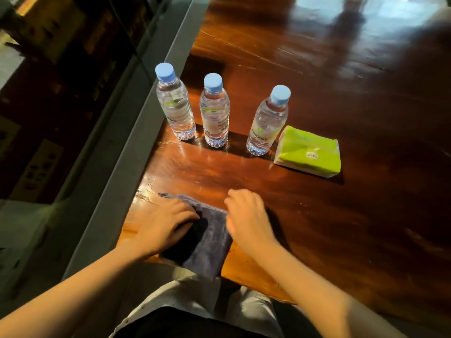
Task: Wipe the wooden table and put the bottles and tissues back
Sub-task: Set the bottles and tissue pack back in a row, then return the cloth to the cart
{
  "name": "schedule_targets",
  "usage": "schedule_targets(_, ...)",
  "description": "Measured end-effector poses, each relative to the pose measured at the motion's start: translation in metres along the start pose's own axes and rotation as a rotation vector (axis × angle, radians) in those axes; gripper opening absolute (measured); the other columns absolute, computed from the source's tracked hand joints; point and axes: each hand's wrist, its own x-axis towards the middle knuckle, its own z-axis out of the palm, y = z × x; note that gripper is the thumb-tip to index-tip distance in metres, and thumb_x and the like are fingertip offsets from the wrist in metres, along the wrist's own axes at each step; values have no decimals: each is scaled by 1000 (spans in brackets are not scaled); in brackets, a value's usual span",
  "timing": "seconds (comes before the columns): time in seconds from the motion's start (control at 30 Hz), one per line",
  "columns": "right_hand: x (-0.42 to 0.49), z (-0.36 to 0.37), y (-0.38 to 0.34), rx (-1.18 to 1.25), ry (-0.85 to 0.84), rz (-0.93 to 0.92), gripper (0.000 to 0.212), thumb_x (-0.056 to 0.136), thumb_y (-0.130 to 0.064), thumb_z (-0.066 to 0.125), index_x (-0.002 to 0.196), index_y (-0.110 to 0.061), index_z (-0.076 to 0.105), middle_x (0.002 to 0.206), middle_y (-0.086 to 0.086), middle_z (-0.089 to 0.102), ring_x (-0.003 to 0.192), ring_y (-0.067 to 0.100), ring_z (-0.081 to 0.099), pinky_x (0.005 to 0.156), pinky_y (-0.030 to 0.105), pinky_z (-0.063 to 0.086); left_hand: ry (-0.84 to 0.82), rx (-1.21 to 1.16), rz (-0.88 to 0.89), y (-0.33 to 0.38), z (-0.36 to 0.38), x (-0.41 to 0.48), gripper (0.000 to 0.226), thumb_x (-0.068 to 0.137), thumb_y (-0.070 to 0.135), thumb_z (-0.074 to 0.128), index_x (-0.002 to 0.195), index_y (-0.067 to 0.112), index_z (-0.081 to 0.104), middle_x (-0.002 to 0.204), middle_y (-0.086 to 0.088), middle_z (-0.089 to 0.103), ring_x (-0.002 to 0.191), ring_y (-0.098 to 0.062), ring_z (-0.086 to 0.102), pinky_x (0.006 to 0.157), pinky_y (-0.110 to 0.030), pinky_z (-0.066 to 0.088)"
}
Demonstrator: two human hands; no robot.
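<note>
Presently: dark cloth [207, 240] under flat left hand [166, 225], right hand [249, 220] blurred, grip indeterminate; at 12 o'clock, three bottles [214, 111], one tissue pack [308, 152].

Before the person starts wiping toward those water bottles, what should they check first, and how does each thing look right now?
1. Cloth on the wooden table, under the left hand: ok.
2. Right hand gripping the cloth: cannot tell, blurred.
3. Three water bottles upright and capped: ok.
4. Wiping path ahead: not ok, the bottles and tissue pack stand on it.
5. Cloth fully on the table: not ok, one corner overhangs the near edge.
</note>
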Motion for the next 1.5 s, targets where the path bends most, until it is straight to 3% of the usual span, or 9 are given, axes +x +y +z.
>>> schedule_targets(0.17,-3,23,-53,17,-293,-5,52,86,-43,56,121,-6,43,121,12,47,116,31,42,96,40,39,-122,40,-6,-8,10,-16,50,80,34,68,124,13,58,128,-6,59,116,-23,56,101,-36,43)
schedule_targets(0.33,0,35,-67,-53,-292,92,42,94,-24,48,127,0,37,125,18,44,118,34,41,97,39,40,-184,-57,-43,-21,15,-20,64,80,40,66,136,16,47,140,-1,49,130,-18,42,109,-29,28)
schedule_targets(0.43,1,38,-67,-77,-252,98,28,95,-9,35,120,1,42,118,18,48,109,33,46,90,37,43,-180,-32,-36,-22,15,-18,59,79,40,66,131,17,52,133,0,54,122,-18,48,104,-31,38)
schedule_targets(0.53,2,39,-62,-97,-215,28,25,95,-4,32,114,1,47,114,17,53,106,31,51,88,36,46,-78,48,10,-16,15,-12,39,81,36,64,115,17,62,110,-1,64,97,-20,59,83,-36,51)
schedule_targets(0.67,4,30,-58,-138,-214,-25,8,87,-14,56,93,-10,58,92,7,63,87,20,60,71,26,50,-34,208,32,-5,13,-2,20,78,32,63,95,22,65,88,5,63,80,-16,58,70,-24,39)
schedule_targets(0.8,8,22,-57,-210,-180,9,23,58,-28,82,67,-23,61,61,-6,61,57,9,59,46,19,45,-114,194,-101,-2,9,8,26,85,29,53,108,17,54,108,-2,57,98,-21,52,84,-33,42)
schedule_targets(1.1,32,7,-53,-264,-82,-139,32,49,-26,86,64,-23,58,60,-4,59,58,13,59,48,22,45,-106,258,-332,8,-4,3,27,89,26,48,114,15,51,113,-6,53,104,-24,48,88,-37,41)
schedule_targets(1.27,47,-1,-51,-201,-164,-228,18,87,-14,53,105,-12,49,109,9,57,105,28,50,83,36,43,-53,194,-516,25,-20,-3,23,85,14,51,107,9,52,112,-12,54,103,-29,50,82,-38,41)
schedule_targets(1.5,52,-41,-58,-67,-157,-387,22,83,-7,50,104,-7,48,108,16,61,106,35,52,82,41,43,177,153,-744,68,-41,-27,21,82,18,59,103,15,58,109,-10,61,101,-28,57,81,-39,47)
